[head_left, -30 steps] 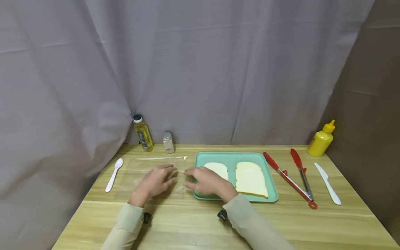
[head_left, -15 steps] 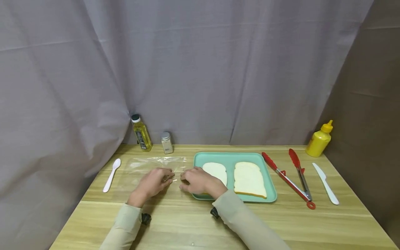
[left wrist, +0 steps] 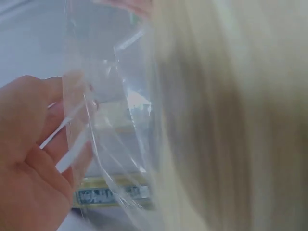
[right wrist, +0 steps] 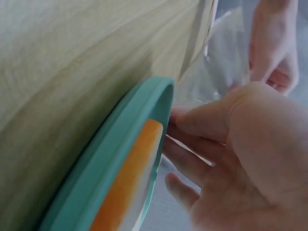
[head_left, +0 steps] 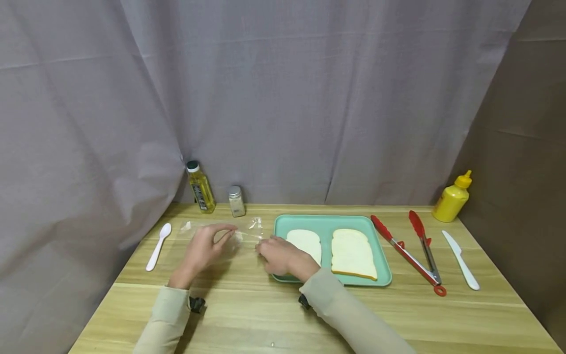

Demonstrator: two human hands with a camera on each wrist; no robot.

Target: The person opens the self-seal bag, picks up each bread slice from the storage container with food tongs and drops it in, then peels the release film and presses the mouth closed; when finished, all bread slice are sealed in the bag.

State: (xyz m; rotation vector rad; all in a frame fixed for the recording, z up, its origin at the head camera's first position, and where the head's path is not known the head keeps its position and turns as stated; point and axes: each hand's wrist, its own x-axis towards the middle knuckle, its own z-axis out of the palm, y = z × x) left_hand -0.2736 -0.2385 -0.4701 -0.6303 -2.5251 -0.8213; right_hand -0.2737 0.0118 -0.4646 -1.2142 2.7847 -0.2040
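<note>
My left hand pinches the edge of a clear plastic bag between thumb and fingers and lifts that part off the table. In the left wrist view the bag hangs as a thin, creased film across the fingertips. The right hand pinches the bag's right side, close to the left rim of a green tray. Two bread slices lie flat on this tray: a left slice, partly behind the right hand, and a right slice in full view.
A white spoon lies at the left. Behind stand an oil bottle and a small shaker. Red-tipped tongs, a white knife and a yellow squeeze bottle are at the right.
Both hands have come down onto the bag and grip it. The left hand has since moved slightly left and raised its part of the film, creasing the bag.
</note>
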